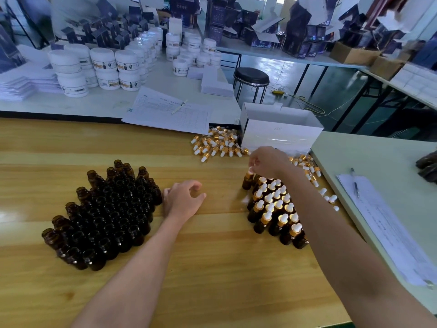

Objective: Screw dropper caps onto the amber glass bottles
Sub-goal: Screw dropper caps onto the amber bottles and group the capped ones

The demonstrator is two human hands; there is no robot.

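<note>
One cap is in play: the right hand pinches the white bulb of a gold-collared dropper cap, which sits on a small amber glass bottle standing at the far corner of the finished group. Whether it's threaded all the way down, I can't tell from here.

Just beside it, nearer the camera, is a tight block of capped amber bottles, done by the look of them. Across the pale wooden table, the left hand rests with fingers loosely curled, gripping nothing, right beside a much bigger block of open-necked amber bottles, none capped yet.

Loose gold-and-white dropper caps lie heaped beyond, next to a white cardboard box, with more scattered right of the capped block. My call: well under halfway, with the larger share left.
</note>
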